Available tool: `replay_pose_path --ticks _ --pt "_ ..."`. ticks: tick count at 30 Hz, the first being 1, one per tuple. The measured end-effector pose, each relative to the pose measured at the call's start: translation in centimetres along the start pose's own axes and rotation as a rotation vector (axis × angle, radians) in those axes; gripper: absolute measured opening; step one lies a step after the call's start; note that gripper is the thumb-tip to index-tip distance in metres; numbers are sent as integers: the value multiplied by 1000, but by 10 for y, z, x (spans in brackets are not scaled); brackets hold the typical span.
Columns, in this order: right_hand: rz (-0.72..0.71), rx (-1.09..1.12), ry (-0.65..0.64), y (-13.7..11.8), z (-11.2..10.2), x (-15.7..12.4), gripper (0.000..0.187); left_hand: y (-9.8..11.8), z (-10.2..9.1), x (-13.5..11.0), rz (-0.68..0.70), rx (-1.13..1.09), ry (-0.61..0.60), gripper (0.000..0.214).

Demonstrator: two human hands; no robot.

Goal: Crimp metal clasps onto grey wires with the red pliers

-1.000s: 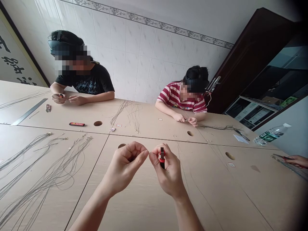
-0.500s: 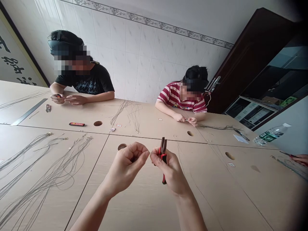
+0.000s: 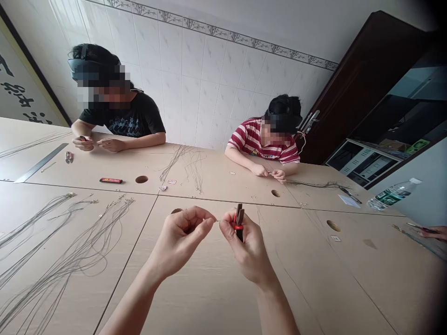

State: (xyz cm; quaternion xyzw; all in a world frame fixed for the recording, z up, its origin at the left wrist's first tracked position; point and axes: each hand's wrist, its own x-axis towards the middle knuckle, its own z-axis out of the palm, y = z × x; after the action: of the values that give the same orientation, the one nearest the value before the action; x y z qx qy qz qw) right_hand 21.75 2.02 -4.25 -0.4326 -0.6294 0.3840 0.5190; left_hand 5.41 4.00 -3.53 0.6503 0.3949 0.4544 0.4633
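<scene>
Head view: two bare hands meet over a pale wooden bench (image 3: 216,298), w/ forearms coming in from the bottom edge. The left hand (image 3: 179,242) is curled shut, thumb and forefinger pinching one end of a very thin wire (image 3: 215,221); what else it holds can't be told. The right hand (image 3: 246,246) is wrapped around small red-handled pliers (image 3: 239,218), nose pointing up, just beside the wire's free end; whether the nose is on the wire is too small to tell.

Risk, as a judgement: the wire is fine and short, so a slack pinch or a twist of the pliers could flick it out of the fingers.

Room: bare bench lies below and to the right of the hands. A bundle of long wires (image 3: 66,251) sprawls to the left, near the left forearm; a sweep that way could snag it. A cable hole (image 3: 176,211) sits just behind the left hand. Two people work on the far side, well apart, and another person's hand (image 3: 435,231) shows at the right edge.
</scene>
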Motion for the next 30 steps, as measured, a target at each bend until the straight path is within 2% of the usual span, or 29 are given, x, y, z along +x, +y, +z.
replay_pose_path --ticks 6,10,14,17,23,27,30 --pt "-59 -19 -12 1 1 -1 23 -2 -1 0 6 10 -32 30" --pt "-73 -19 -15 0 0 -1 24 -1 -1 -1 9 10 20 31" --pt "-84 -71 21 1 1 -1 24 1 0 -1 -68 -12 59 31" --pt "-96 -102 24 2 2 -1 23 1 -1 -1 -101 -26 44 30" --pt "-77 -84 28 1 4 -1 24 -3 1 0 -67 -79 7 31" --pt "40 91 65 8 4 0 16 -3 1 1 -64 -71 75 31" --pt "279 473 177 14 3 6 20 -3 0 3 -65 -47 150 31"
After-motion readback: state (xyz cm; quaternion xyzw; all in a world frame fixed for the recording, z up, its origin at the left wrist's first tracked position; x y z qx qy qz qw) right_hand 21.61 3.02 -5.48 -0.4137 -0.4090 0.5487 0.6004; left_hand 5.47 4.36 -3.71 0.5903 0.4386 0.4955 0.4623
